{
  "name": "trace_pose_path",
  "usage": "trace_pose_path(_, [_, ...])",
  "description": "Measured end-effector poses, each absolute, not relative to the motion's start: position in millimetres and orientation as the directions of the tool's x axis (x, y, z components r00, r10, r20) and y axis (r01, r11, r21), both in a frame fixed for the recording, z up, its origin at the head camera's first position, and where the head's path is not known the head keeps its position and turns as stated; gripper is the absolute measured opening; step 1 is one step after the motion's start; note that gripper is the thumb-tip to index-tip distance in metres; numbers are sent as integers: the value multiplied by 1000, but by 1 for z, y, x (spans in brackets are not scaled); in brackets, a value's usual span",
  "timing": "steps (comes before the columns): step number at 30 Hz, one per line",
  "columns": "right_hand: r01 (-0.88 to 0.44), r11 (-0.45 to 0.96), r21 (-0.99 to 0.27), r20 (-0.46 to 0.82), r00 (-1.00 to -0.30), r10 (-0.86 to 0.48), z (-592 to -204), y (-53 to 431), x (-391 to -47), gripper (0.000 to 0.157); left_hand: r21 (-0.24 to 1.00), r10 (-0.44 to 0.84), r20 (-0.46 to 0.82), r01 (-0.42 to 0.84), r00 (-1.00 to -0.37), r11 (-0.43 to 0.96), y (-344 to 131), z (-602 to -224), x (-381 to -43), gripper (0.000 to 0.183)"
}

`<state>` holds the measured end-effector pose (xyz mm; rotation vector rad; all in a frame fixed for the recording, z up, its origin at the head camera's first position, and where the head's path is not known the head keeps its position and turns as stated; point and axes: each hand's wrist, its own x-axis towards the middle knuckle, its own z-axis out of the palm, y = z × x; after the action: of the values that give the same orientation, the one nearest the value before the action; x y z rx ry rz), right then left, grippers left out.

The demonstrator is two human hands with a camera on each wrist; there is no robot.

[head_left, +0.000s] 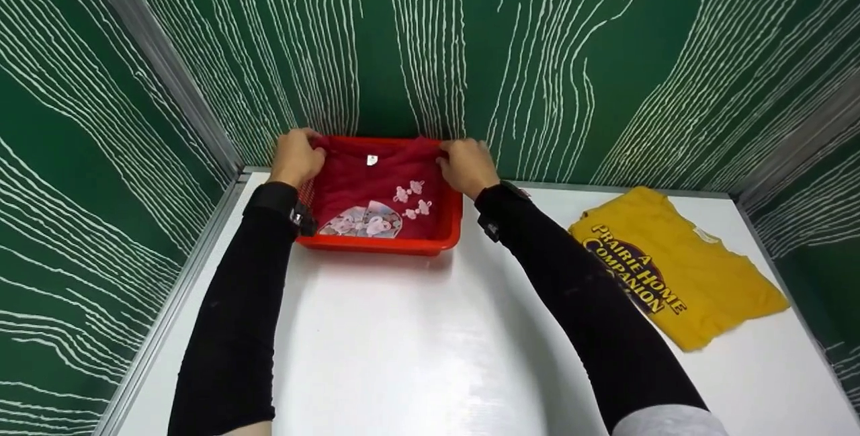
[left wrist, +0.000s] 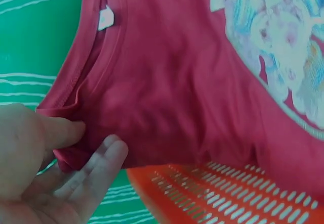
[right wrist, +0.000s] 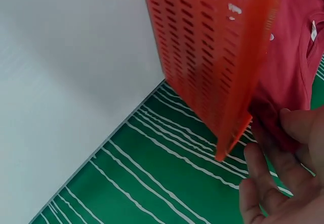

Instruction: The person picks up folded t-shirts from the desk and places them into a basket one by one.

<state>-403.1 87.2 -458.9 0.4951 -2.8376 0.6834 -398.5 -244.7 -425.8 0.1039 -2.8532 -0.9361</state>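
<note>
A dark red shirt (head_left: pixel 376 184) with a pale fan print and pink flowers lies in a red perforated plastic basket (head_left: pixel 376 245) against the back wall. At its upper left corner, my left hand (head_left: pixel 297 156) pinches the cloth between thumb and fingers; the left wrist view shows the neckline and its white tag (left wrist: pixel 106 18) close by. My right hand (head_left: pixel 469 166) pinches the upper right corner near the basket's back rim. In the right wrist view the thumb presses red cloth against the fingers, just beyond the basket's corner.
A yellow shirt (head_left: pixel 699 275) with printed lettering lies on the white table (head_left: pixel 383 342) to the right, beside my right forearm. Green walls (head_left: pixel 537 53) with white wavy lines enclose the table at the back and both sides, with grey metal edging.
</note>
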Motion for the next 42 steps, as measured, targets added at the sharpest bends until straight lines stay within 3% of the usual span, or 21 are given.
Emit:
trace_pose_path(7, [-313, 908, -277, 366, -909, -202, -473, 83, -405, 25, 619, -149, 110, -50, -983, 784, -233, -440, -405, 43])
trace_pose_path(12, [-388, 901, -192, 406, -867, -287, -474, 79, -400, 23, 615, -76, 72, -16, -995, 789, -228, -441, -404, 47])
trace_pose_path(17, [-483, 873, -72, 366, -827, -427, -474, 74, -393, 27, 524, 71, -92, 12, -993, 852, -220, -444, -398, 48])
trace_pose_path(22, [-470, 882, -38, 236, -862, -449, -479, 71, -390, 33, 455, 181, -263, 44, -948, 889, -213, -452, -396, 57])
trace_pose_path(28, [-478, 876, -66, 202, -866, -457, -481, 69, -387, 31, 429, 200, -304, 54, -931, 902, -215, -451, -387, 53])
trace_pose_path(32, [-544, 820, -177, 182, -837, -516, -470, 65, -372, 25, 420, 233, -266, 105, -935, 902, -218, -446, -372, 42])
trace_pose_path(37, [-605, 709, -362, 13, -764, -645, -463, 51, -345, 24, 370, 312, -332, 182, -890, 911, -217, -442, -346, 31])
trace_pose_path(42, [-598, 697, -396, -137, -712, -689, -470, 40, -330, 35, 307, 315, -372, 204, -873, 930, -211, -444, -329, 33])
